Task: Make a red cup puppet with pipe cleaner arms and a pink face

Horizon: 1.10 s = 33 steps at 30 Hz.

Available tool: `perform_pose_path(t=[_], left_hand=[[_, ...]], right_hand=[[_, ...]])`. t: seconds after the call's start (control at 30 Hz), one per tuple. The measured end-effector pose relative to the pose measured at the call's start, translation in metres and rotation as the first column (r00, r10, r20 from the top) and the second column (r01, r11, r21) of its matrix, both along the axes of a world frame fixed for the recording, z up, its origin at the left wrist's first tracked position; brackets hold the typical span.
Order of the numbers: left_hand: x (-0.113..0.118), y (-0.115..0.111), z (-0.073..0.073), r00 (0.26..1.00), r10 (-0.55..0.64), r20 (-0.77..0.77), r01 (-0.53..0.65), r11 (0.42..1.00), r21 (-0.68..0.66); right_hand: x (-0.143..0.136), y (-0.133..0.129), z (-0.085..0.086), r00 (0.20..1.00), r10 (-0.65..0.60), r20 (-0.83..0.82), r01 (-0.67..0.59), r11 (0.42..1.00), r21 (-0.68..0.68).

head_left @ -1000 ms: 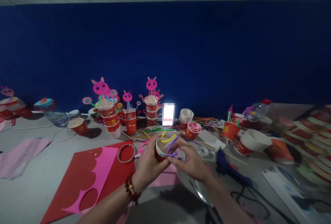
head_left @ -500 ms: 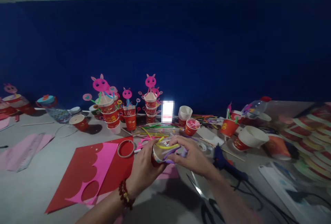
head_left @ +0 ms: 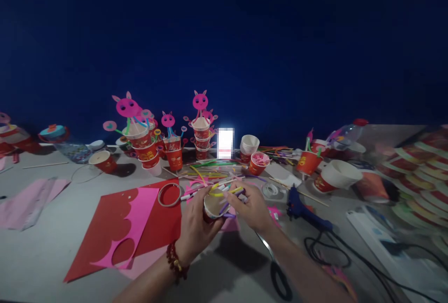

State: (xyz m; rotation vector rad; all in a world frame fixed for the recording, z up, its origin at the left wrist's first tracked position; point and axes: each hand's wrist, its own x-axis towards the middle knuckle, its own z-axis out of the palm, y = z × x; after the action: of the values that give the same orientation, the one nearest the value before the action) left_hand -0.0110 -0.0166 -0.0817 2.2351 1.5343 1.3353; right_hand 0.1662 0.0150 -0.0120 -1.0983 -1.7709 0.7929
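Note:
My left hand [head_left: 194, 223] is wrapped round a paper cup [head_left: 211, 206], its open mouth tipped toward me. At the cup's rim my right hand [head_left: 252, 207] is closed in a pinch on a yellow pipe cleaner [head_left: 217, 194], which runs across the far side of the mouth. A purple pipe cleaner [head_left: 229, 216] pokes out at the cup's right side, below my right fingers. Part of the cup's outside is hidden by my left fingers.
Scissors [head_left: 278, 275] lie below my right forearm, and a blue glue gun [head_left: 304, 212] with a black cord is to the right. Red card [head_left: 87, 233] and cut pink paper lie left. Behind stand cup figures [head_left: 201, 128], loose pipe cleaners and a white cup stack [head_left: 249, 144].
My right fingers have moved up from the purple pipe cleaner to the yellow one at the rim. My left hand still holds the cup. The view has tilted slightly.

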Motion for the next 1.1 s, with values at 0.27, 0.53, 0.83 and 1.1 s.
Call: perform_pose_path(t=[0.27, 0.53, 0.83, 1.1], left_hand=[[-0.002, -0.002, -0.001, 0.998, -0.032, 0.053, 0.033, 0.999, -0.021], [-0.004, -0.002, -0.009, 0.995, -0.052, 0.081, 0.052, 0.999, -0.003], [0.001, 0.000, -0.001, 0.947, 0.020, 0.321, 0.039, 0.984, -0.176], [-0.001, 0.001, -0.003, 0.942, 0.010, 0.335, 0.052, 0.983, -0.176]], right_hand=[[-0.002, -0.001, -0.002, 0.999, -0.014, 0.047, 0.014, 1.000, 0.005], [-0.004, 0.000, -0.004, 0.996, -0.041, 0.081, 0.039, 0.999, 0.023], [-0.004, 0.000, -0.002, 0.997, 0.062, 0.043, -0.063, 0.998, 0.029], [0.000, -0.002, -0.002, 0.995, 0.089, 0.039, -0.091, 0.994, 0.063]])
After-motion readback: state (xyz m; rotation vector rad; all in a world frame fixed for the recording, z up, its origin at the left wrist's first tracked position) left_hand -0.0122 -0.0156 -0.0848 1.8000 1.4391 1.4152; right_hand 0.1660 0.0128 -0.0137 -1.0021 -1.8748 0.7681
